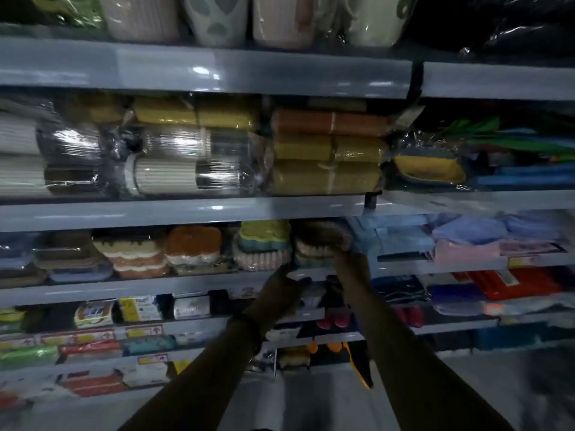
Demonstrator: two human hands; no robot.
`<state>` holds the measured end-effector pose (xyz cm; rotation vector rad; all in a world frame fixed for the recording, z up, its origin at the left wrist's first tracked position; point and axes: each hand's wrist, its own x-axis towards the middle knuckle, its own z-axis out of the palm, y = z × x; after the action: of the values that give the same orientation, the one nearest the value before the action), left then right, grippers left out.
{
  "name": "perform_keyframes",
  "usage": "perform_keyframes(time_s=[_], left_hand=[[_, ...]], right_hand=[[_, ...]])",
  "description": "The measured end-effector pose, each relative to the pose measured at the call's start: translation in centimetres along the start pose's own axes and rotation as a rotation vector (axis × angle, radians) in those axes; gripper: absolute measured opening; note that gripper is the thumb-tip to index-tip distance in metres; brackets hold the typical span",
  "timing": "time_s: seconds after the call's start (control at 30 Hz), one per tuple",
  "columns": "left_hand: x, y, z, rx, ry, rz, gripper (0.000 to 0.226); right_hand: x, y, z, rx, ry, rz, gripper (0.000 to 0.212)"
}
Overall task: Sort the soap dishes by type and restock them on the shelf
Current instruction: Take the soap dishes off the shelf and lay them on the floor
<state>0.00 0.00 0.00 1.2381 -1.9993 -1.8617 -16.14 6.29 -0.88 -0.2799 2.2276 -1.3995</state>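
Note:
Stacks of wrapped soap dishes line the third shelf point(174, 286): brown and blue trays point(67, 259), orange and cream scalloped dishes point(137, 253), an orange-topped stack point(193, 247) and a green, teal and pink stack point(264, 244). My right hand point(348, 259) reaches onto this shelf and grips a dark brown soap dish point(320, 233) on top of a pink and green stack point(311, 251). Below the shelf edge, my left hand point(286, 287) is dark and blurred; its fingers curl around something small and pale, too unclear to name.
Above, a shelf holds wrapped ribbed cups and yellow and orange rolls point(326, 150), plus a yellow dish point(429, 169). Folded cloths point(466, 241) fill the right bay. Boxed goods point(93, 312) sit on the lower shelves. Grey floor point(311, 405) lies below.

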Motion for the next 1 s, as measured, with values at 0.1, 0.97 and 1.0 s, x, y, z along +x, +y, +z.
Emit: perform_keyframes(time_s=[0.1,0.97,1.0], left_hand=[[1.4,0.4,2.3,-0.185,-0.023,-0.045,0.061],[2.0,2.2,8.4,-0.681,0.087,0.045,0.066],[1.4,2.0,8.5,-0.672,0.08,0.086,0.061]], right_hand=[[1.2,-0.4,-0.9,0.091,-0.152,0.215,0.041],[0.8,0.8,-3.5,0.431,-0.168,0.187,0.041],[-0.1,1.0,-4.1,0.45,-0.133,0.163,0.037]])
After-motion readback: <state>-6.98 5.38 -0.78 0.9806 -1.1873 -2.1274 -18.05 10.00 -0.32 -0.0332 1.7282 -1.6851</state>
